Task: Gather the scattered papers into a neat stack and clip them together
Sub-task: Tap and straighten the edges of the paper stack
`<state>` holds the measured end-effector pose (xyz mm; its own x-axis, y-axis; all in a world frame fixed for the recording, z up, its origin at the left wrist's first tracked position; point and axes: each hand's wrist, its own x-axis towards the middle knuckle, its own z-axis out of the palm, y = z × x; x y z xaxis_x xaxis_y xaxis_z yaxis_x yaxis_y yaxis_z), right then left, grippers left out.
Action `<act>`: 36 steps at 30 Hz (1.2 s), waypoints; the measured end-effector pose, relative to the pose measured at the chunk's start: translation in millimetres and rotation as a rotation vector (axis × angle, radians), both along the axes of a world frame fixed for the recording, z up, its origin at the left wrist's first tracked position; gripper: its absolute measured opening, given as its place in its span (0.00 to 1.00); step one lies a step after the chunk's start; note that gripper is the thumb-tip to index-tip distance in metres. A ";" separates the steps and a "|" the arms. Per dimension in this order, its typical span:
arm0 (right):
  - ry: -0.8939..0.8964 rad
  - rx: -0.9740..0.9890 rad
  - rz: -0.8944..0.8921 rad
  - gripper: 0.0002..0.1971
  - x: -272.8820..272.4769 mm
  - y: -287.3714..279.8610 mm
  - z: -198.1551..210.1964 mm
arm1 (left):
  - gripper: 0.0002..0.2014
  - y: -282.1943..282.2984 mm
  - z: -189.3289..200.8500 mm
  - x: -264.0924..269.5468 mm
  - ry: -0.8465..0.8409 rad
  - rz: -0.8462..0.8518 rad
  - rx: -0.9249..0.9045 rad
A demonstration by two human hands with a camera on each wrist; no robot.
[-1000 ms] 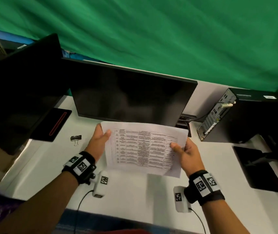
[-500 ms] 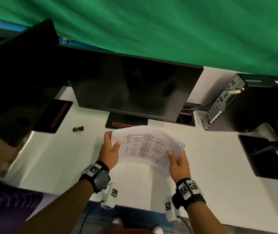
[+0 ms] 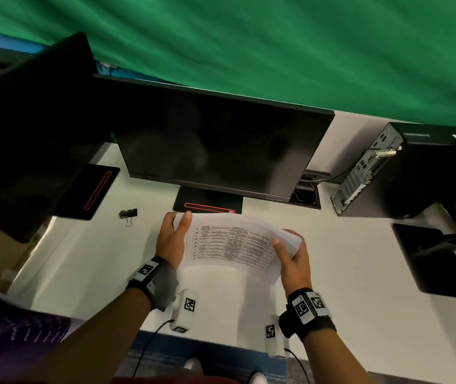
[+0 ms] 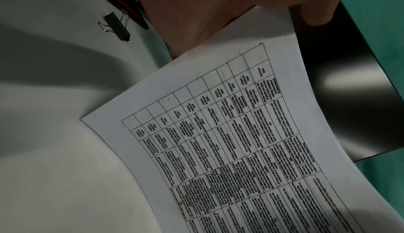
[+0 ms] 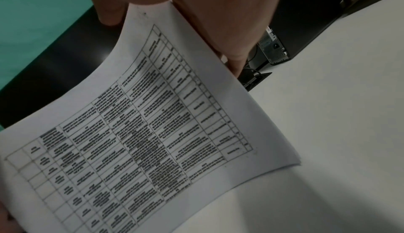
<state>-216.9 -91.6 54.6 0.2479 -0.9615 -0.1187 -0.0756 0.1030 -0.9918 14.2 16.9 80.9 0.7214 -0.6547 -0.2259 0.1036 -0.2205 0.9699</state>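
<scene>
A stack of white papers (image 3: 229, 245) with a printed table on top is held above the white desk (image 3: 359, 273), bowed upward in the middle. My left hand (image 3: 172, 236) grips its left edge, thumb on top. My right hand (image 3: 293, 256) grips the right edge, thumb on the sheet. The left wrist view shows the papers (image 4: 229, 133) under my left hand (image 4: 207, 12), and the right wrist view shows the papers (image 5: 153, 124) pinched by my right hand (image 5: 196, 12). A black binder clip (image 3: 128, 214) lies on the desk to the left of my left hand; the same binder clip (image 4: 116, 27) shows in the left wrist view.
A dark monitor (image 3: 215, 145) stands just behind the papers on a base with a red stripe (image 3: 208, 207). A second monitor (image 3: 27, 134) is at the left, a computer tower (image 3: 401, 173) at the right, and a black stand base (image 3: 437, 261) at the far right.
Both hands have brought the papers down and closer together, so the stack now bows upward. The camera view shifted, showing the monitor base.
</scene>
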 end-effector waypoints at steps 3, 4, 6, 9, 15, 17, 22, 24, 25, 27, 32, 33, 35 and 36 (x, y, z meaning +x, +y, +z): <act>-0.019 -0.004 -0.062 0.30 2.1 -4.4 1.9 | 0.16 -5.5 4.1 1.8 0.009 0.034 0.004; -0.013 0.007 -0.073 0.30 2.8 -5.9 3.3 | 0.16 -7.3 3.9 2.2 0.011 0.046 0.010; 0.013 0.020 -0.092 0.24 4.2 -9.5 7.5 | 0.13 -9.8 3.9 2.0 0.010 0.060 0.023; 0.030 0.030 -0.108 0.09 4.0 -16.2 10.3 | 0.08 -11.4 1.9 2.8 -0.020 0.058 0.007; 0.034 0.004 -0.066 0.07 4.0 -21.6 11.9 | 0.07 -12.9 -1.4 3.5 -0.062 0.056 -0.026; 0.037 0.007 -0.048 0.09 3.8 -21.5 11.4 | 0.07 -13.1 -2.2 3.0 -0.074 0.070 -0.017; 0.042 0.011 -0.039 0.10 4.2 -21.7 11.7 | 0.06 -12.9 -5.3 3.5 -0.123 0.085 -0.007; 0.063 0.009 -0.028 0.07 4.6 -22.6 13.6 | 0.05 -13.3 -4.7 3.9 -0.125 0.099 -0.001; 0.057 0.005 -0.027 0.07 4.1 -23.5 14.4 | 0.06 -14.1 -4.4 3.7 -0.124 0.104 -0.009; 0.034 0.008 -0.020 0.07 4.5 -24.9 16.8 | 0.08 -14.8 -2.5 2.5 -0.139 0.109 -0.017; 0.089 0.024 -0.003 0.10 4.4 -21.6 17.2 | 0.06 -17.2 -1.9 -0.3 -0.148 0.151 0.005; 0.102 0.018 -0.008 0.10 3.0 -21.0 17.4 | 0.05 -16.8 -2.5 -0.3 -0.148 0.157 0.002; 0.122 -0.004 -0.020 0.08 1.4 -21.3 18.0 | 0.05 -15.8 -1.7 0.3 -0.149 0.157 0.008; 0.127 -0.015 -0.025 0.08 1.2 -21.3 18.7 | 0.05 -15.0 -0.5 -0.3 -0.154 0.150 0.018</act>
<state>-215.7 -113.0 73.3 0.2074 -0.9692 -0.1331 -0.1984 0.0915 -0.9758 13.9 1.9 80.5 0.8375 -0.5339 -0.1163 -0.0123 -0.2312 0.9728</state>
